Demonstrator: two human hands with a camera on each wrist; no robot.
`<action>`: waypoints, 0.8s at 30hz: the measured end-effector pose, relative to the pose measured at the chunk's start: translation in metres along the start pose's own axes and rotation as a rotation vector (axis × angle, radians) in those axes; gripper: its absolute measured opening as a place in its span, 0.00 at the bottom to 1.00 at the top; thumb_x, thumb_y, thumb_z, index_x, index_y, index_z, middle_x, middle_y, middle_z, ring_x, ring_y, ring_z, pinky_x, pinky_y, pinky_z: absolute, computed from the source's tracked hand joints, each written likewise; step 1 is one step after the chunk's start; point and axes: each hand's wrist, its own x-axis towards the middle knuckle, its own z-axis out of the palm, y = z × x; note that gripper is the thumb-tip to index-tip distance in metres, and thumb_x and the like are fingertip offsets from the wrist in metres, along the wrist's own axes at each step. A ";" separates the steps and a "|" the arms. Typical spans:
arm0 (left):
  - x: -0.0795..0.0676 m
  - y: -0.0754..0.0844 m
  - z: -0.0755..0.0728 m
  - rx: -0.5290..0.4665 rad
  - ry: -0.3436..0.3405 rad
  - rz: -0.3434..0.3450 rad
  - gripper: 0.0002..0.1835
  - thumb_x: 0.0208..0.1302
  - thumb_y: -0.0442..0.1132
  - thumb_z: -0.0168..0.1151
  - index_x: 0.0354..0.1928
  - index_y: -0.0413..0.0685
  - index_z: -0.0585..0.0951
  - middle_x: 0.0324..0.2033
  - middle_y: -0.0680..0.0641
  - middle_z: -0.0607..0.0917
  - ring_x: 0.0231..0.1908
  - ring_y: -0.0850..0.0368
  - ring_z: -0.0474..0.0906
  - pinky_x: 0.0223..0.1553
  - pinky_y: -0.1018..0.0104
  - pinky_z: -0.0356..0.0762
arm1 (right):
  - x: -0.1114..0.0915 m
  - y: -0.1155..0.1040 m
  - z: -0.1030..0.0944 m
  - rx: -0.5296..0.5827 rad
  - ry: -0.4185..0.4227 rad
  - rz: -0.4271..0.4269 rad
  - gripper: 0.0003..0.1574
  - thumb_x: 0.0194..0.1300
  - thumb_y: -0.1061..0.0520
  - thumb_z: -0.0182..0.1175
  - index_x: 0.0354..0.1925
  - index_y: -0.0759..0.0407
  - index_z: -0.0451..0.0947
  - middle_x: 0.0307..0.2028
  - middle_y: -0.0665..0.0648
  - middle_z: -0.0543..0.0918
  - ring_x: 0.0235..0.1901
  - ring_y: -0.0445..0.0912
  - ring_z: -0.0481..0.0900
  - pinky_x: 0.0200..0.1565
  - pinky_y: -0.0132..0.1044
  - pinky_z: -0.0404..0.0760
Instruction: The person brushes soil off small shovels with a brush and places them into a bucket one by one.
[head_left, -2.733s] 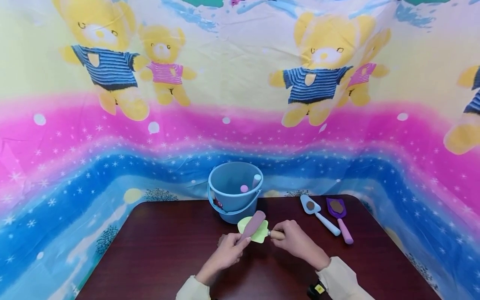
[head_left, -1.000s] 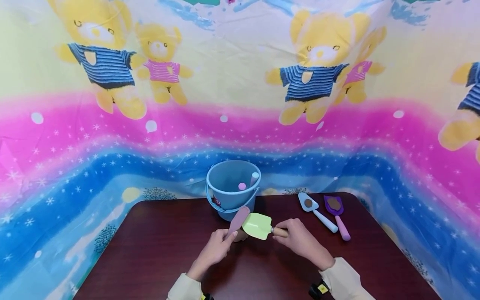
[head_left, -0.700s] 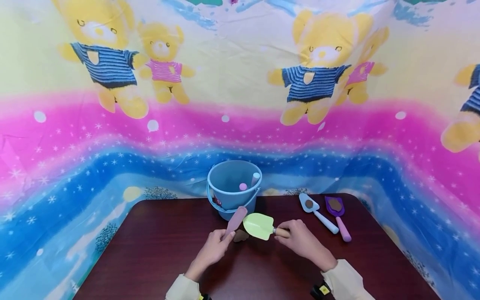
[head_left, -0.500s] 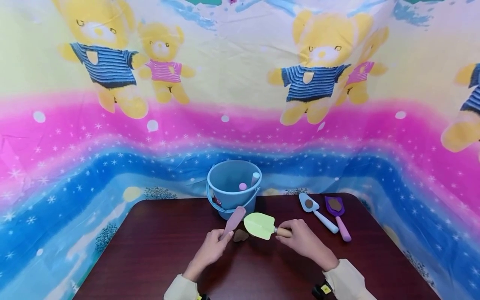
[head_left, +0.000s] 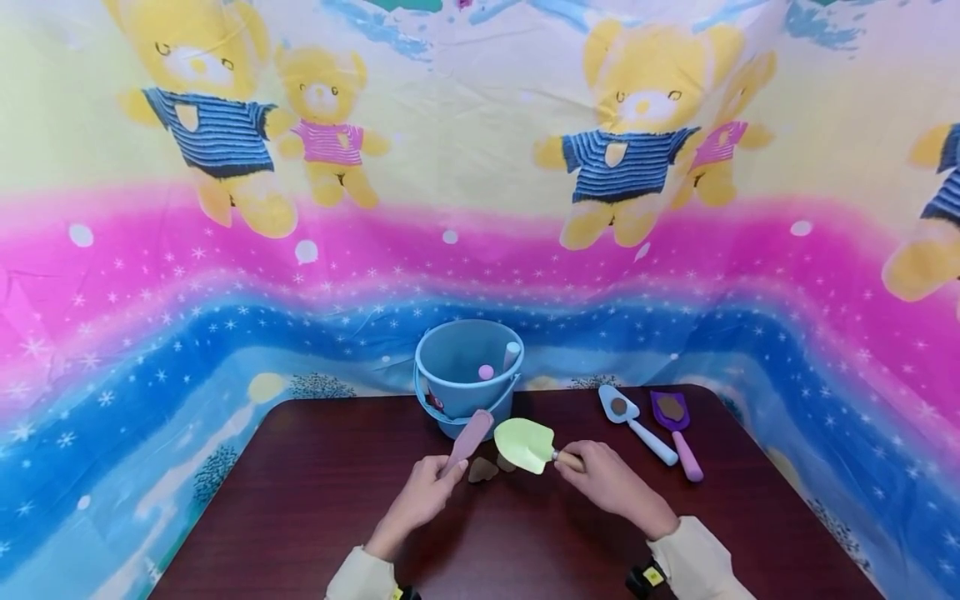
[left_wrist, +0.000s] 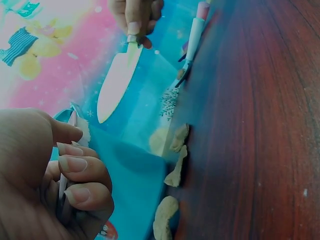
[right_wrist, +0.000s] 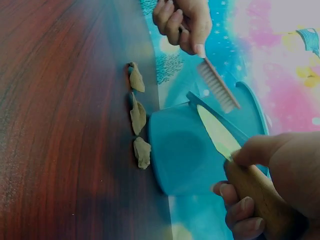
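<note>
My left hand (head_left: pixel 422 493) grips a pink brush (head_left: pixel 471 438); its pale bristles (right_wrist: pixel 216 86) show in the right wrist view. In my right hand (head_left: pixel 611 483) is the wooden handle (right_wrist: pixel 255 192) of a small light-green garden trowel (head_left: pixel 525 445). The trowel's blade hangs over the table, a little to the right of the brush, and the two are apart. Several brown clay-like lumps (head_left: pixel 482 470) lie below them, in front of the light-blue bucket (head_left: pixel 467 407). One lump is partly hidden by the trowel blade in the head view.
Inside the bucket show a pink round end (head_left: pixel 486 372) and a pale-blue handle end (head_left: pixel 512 357). A light-blue trowel (head_left: pixel 632 415) and a purple scoop with a pink handle (head_left: pixel 690 461) lie at the right, each bearing brown stuff. A printed cloth (head_left: pixel 420 250) hangs behind the dark table (head_left: pixel 337 467).
At first the brush lay across the trowel blade; they have since separated, brush to the left, trowel to the right. The trowel has risen slightly and tilted, and brown lumps now show underneath.
</note>
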 end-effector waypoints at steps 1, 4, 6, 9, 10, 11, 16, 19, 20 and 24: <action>0.000 0.001 0.000 -0.012 -0.006 -0.002 0.23 0.78 0.50 0.54 0.35 0.34 0.78 0.16 0.53 0.70 0.14 0.63 0.64 0.17 0.70 0.64 | 0.000 0.000 0.000 0.006 0.004 0.008 0.21 0.73 0.50 0.63 0.25 0.51 0.68 0.20 0.45 0.63 0.19 0.36 0.61 0.26 0.30 0.65; 0.000 0.003 -0.001 -0.049 -0.025 0.000 0.21 0.78 0.49 0.54 0.35 0.37 0.77 0.17 0.52 0.70 0.14 0.62 0.65 0.17 0.70 0.65 | 0.000 0.001 0.002 0.029 0.022 0.016 0.10 0.72 0.53 0.64 0.35 0.54 0.74 0.27 0.46 0.73 0.24 0.37 0.69 0.29 0.32 0.70; 0.000 0.004 -0.001 -0.068 -0.032 -0.005 0.19 0.78 0.49 0.54 0.34 0.40 0.76 0.17 0.51 0.70 0.14 0.62 0.65 0.17 0.70 0.64 | 0.000 0.001 0.003 0.043 0.028 0.005 0.08 0.72 0.54 0.64 0.41 0.54 0.74 0.32 0.47 0.77 0.26 0.38 0.72 0.30 0.33 0.72; 0.001 0.007 -0.001 -0.090 -0.040 -0.006 0.19 0.78 0.50 0.54 0.34 0.42 0.76 0.18 0.51 0.70 0.15 0.61 0.64 0.18 0.70 0.64 | 0.001 0.003 0.006 0.045 0.052 -0.027 0.11 0.70 0.57 0.65 0.45 0.54 0.71 0.32 0.47 0.79 0.27 0.37 0.73 0.30 0.33 0.73; 0.001 0.008 -0.001 -0.097 -0.041 -0.005 0.19 0.78 0.50 0.55 0.34 0.42 0.76 0.18 0.51 0.70 0.15 0.61 0.64 0.17 0.70 0.64 | 0.001 0.003 0.007 0.037 0.067 -0.036 0.13 0.69 0.58 0.66 0.45 0.53 0.71 0.32 0.47 0.79 0.27 0.37 0.73 0.30 0.33 0.73; 0.001 0.009 -0.001 -0.102 -0.043 -0.005 0.19 0.78 0.50 0.55 0.34 0.42 0.76 0.18 0.51 0.70 0.15 0.61 0.64 0.17 0.70 0.64 | 0.002 0.003 0.008 0.026 0.082 -0.045 0.14 0.68 0.58 0.67 0.45 0.52 0.71 0.31 0.46 0.79 0.27 0.36 0.73 0.30 0.33 0.73; 0.000 0.017 -0.001 -0.115 -0.052 0.006 0.20 0.77 0.51 0.56 0.34 0.41 0.76 0.17 0.51 0.69 0.14 0.61 0.62 0.17 0.70 0.63 | 0.006 0.004 0.012 -0.011 0.106 -0.057 0.15 0.64 0.57 0.71 0.44 0.49 0.76 0.29 0.42 0.79 0.25 0.36 0.71 0.30 0.33 0.72; 0.000 0.021 0.001 -0.134 -0.057 0.015 0.19 0.78 0.50 0.55 0.34 0.41 0.76 0.16 0.52 0.68 0.14 0.61 0.62 0.16 0.70 0.62 | 0.008 0.004 0.013 -0.008 0.090 -0.055 0.11 0.65 0.55 0.70 0.45 0.49 0.79 0.28 0.42 0.78 0.25 0.36 0.70 0.30 0.33 0.71; 0.000 0.022 0.001 -0.140 -0.062 0.018 0.19 0.78 0.50 0.55 0.34 0.42 0.76 0.16 0.52 0.68 0.14 0.61 0.62 0.16 0.70 0.62 | 0.009 0.004 0.014 -0.009 0.091 -0.055 0.11 0.66 0.54 0.70 0.45 0.49 0.80 0.28 0.41 0.78 0.25 0.36 0.70 0.30 0.33 0.71; 0.001 0.026 0.006 -0.143 -0.078 0.028 0.19 0.78 0.50 0.54 0.35 0.42 0.77 0.15 0.53 0.67 0.14 0.62 0.62 0.17 0.71 0.63 | 0.010 0.002 0.016 -0.051 0.145 -0.078 0.12 0.62 0.54 0.73 0.42 0.46 0.80 0.29 0.40 0.79 0.27 0.35 0.71 0.31 0.34 0.70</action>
